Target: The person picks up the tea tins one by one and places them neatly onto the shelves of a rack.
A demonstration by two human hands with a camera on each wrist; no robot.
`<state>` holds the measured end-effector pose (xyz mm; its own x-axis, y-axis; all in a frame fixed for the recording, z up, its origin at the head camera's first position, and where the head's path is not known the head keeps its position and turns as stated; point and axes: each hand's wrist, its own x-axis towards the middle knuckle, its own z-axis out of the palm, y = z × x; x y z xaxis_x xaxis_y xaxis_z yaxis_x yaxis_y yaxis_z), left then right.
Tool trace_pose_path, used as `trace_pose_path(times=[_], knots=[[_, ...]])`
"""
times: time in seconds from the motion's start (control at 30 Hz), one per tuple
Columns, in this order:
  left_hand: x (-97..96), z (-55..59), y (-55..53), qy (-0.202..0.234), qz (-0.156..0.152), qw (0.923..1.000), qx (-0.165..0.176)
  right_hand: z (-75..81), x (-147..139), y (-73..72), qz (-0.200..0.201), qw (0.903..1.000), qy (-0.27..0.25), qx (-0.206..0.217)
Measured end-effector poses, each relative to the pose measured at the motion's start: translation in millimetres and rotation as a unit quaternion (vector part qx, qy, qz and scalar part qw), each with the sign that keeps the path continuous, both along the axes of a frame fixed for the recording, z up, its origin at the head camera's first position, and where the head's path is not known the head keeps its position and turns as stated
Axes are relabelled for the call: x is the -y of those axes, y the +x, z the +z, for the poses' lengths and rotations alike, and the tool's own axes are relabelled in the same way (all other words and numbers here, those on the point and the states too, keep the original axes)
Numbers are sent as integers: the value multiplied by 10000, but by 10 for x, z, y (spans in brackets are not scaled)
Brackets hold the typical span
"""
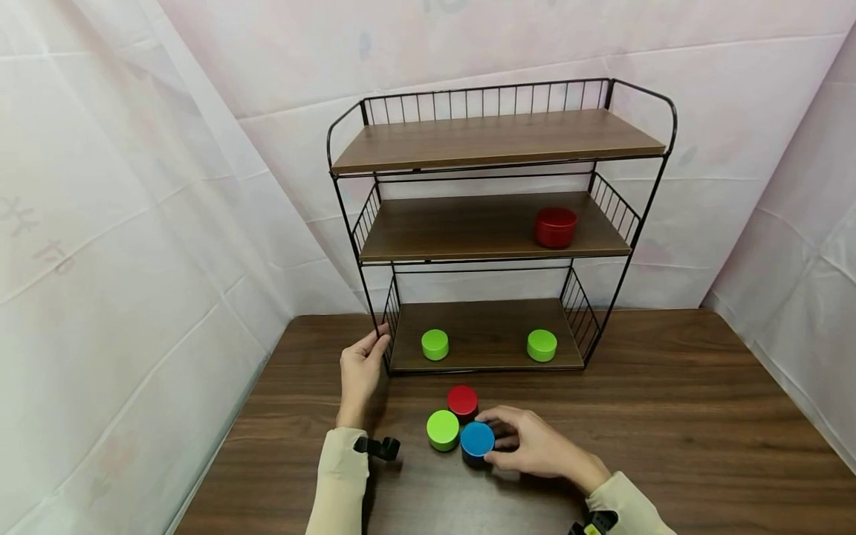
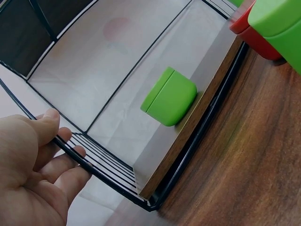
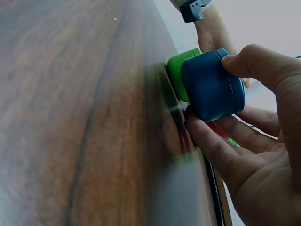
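Note:
My left hand holds the black wire upright at the lower left of a three-tier shelf rack. In the left wrist view, thumb and fingers wrap round that wire. At the front of the table, my right hand has its thumb and fingers on opposite sides of a blue round tin. Beside that tin stand a green tin on its left and a red tin just behind. The right wrist view shows the thumb at the blue tin's lid edge.
Two more green tins, one left and one right, stand on the bottom shelf. A larger red tin sits on the middle shelf's right side. Pale cloth hangs behind and beside the wooden table.

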<state>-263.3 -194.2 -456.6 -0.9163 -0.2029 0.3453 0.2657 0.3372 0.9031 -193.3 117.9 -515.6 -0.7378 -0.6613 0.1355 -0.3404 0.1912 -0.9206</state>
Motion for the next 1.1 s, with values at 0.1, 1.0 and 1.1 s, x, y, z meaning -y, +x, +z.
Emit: trace_pose_path(times=[0.1,1.0,1.1], knots=[[1,-5,-3,36,-4,10000,-8,38,-6,-6,-2,10000,51,-58],[132,-322,-218,-95,172,9998,-81,709,-163,-178,-317,9921,-38,-1216],[127,-327,-220,-59,183,9997,-136,806,-180,-213,-410,9864,35,-1593]])
